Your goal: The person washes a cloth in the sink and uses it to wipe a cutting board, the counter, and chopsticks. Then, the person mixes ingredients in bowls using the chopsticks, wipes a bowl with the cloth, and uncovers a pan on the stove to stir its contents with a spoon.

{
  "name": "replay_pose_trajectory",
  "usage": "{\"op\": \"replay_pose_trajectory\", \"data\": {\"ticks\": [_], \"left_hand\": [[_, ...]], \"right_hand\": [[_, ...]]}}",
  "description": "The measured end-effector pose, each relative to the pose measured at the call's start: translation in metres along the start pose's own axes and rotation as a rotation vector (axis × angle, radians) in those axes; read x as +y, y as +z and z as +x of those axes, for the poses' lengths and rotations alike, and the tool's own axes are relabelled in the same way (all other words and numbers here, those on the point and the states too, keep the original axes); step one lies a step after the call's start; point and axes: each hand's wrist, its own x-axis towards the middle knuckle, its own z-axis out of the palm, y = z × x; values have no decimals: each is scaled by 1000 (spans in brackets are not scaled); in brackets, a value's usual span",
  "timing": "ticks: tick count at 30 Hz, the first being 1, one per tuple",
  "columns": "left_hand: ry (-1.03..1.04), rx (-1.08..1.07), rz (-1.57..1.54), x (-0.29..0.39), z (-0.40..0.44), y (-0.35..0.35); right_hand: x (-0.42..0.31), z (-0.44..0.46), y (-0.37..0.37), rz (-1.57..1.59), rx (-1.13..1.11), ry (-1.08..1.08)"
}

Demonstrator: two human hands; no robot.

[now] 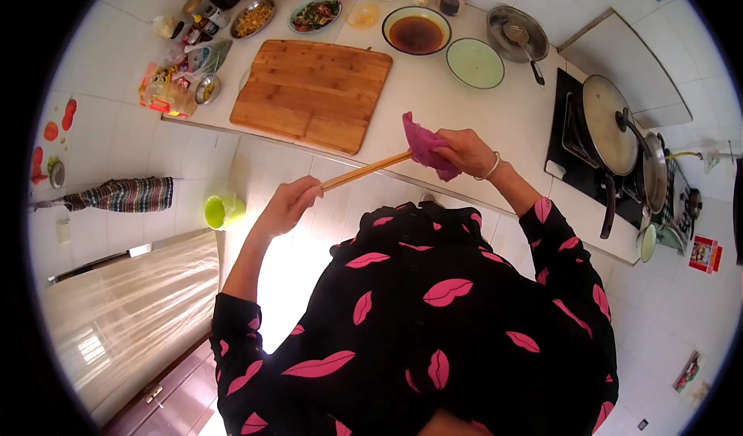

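My left hand point(289, 205) is closed round one end of a pair of wooden chopsticks point(364, 171). At their other end, my right hand point(464, 153) grips a purple cloth point(422, 146), which is wrapped around the tips and hides them. The chopsticks slant up to the right, in front of the counter's edge. Behind them a wooden cutting board point(313, 92) lies on the counter.
Along the back of the white counter point(433, 95) stand a bowl of dark liquid point(416, 32), a pale green bowl point(475, 63), two dishes of food and a metal pan point(507, 30). A lidded pan point(607, 126) sits on the stove at right.
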Motion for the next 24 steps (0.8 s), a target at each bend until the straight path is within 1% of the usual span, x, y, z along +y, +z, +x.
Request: {"op": "replay_pose_trajectory", "data": {"ticks": [2,4,5,7,8,9,10,11,12,14,15,16,17,18,20,21,24], "left_hand": [[-26,-3,-146,-3,-2,0],[-91,-17,-340,-4,-3,1],[-101,9,-419,-7,-3,2],[-124,57,-577,-13,1,6],[-124,82,-590,-15,6,12],[-122,104,-603,-14,13,22],[-120,124,-616,-13,22,33],[-143,151,-518,-12,31,44],[-52,150,-401,-10,43,55],[-123,79,-502,-6,54,75],[-72,102,-463,-1,58,82],[-22,121,-425,3,61,88],[-63,109,-465,11,60,88],[-16,113,-414,8,58,87],[74,117,-313,1,53,80],[26,104,-312,4,48,75],[-1,95,-352,1,47,69]], "right_hand": [[-4,-2,1,7,102,22],[-4,-8,-2,239,187,273],[-3,-9,-2,356,229,398],[6,-7,13,525,415,295],[7,-6,19,608,508,241],[-19,-4,5,370,320,414],[-28,-2,15,571,353,376],[-36,4,30,771,383,329],[-40,12,42,970,406,274],[-30,28,68,1118,546,347],[-28,32,72,1191,621,385],[-23,34,71,1152,662,395],[-20,37,65,1112,701,406],[-17,42,59,1073,741,418],[-18,46,40,1196,826,330],[-20,47,32,1256,869,282],[-16,51,35,1227,902,280]]}}
